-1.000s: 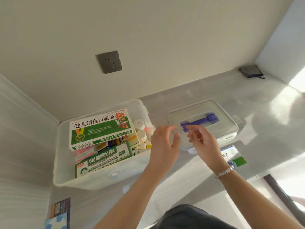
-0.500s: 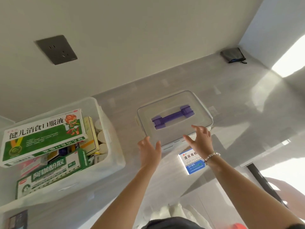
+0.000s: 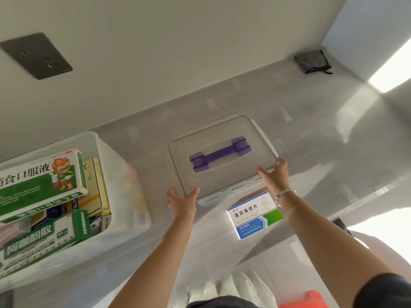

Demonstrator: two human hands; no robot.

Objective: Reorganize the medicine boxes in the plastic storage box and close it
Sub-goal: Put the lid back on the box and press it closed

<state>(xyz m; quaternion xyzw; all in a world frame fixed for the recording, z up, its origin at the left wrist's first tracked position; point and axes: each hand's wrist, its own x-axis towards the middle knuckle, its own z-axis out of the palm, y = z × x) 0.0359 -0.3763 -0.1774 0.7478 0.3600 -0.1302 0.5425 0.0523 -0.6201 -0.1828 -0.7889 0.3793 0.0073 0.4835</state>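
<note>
Both forearms were bare, no sleeves down there. A silver beaded bracelet [image 3: 285,193] sat on the right wrist, and a dark short sleeve [image 3: 384,290] showed at the right upper arm.

A pale grey counter [image 3: 289,103] with a faint marbled sheen runs along the wall and carries 4 things. At its left stands an open translucent storage box [image 3: 124,174] packed with medicine cartons. Near the middle lies a clear lid [image 3: 222,174] with a purple handle [image 3: 219,155], flat on the surface. Just in front of the lid's near edge rests 1 blue, white and green medicine box [image 3: 253,215], face up. Well apart, in the far right corner, sits a small dark pouch [image 3: 312,61] against the wall.
</note>
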